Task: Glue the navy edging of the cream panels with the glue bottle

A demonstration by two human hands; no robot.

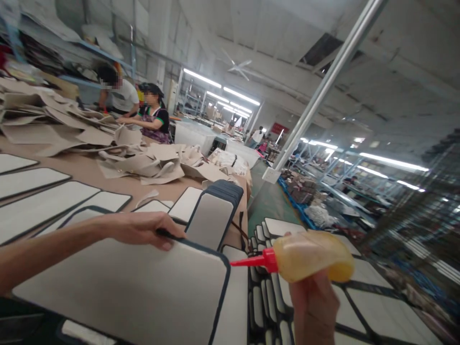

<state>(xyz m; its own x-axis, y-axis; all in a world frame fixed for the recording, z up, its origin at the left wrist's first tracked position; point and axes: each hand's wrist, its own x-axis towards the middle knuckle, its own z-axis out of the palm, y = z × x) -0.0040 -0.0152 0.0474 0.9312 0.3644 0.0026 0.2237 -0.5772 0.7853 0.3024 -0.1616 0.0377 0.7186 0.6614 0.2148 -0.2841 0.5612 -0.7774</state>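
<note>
My left hand (153, 230) pinches the far edge of a large pale panel (129, 282) with a dark rounded border, held tilted before me. In my right hand (314, 302) is a squeeze bottle (312, 254) of yellowish liquid, lying nearly sideways with its sides pressed in. Its red nozzle (249, 261) points left, with the tip at the panel's dark right corner; whether it touches I cannot tell. Just beyond the panel stands a stack of smaller dark-edged panels (210, 215).
More dark-edged panels (46, 206) lie on the brown table (172, 189) at left. Loose beige pieces (154, 160) are heaped behind them. Rows of stacked panels (388, 306) fill the right side. Two co-workers (154, 115) are at the far left of the table. A metal pole (323, 86) slants up at right.
</note>
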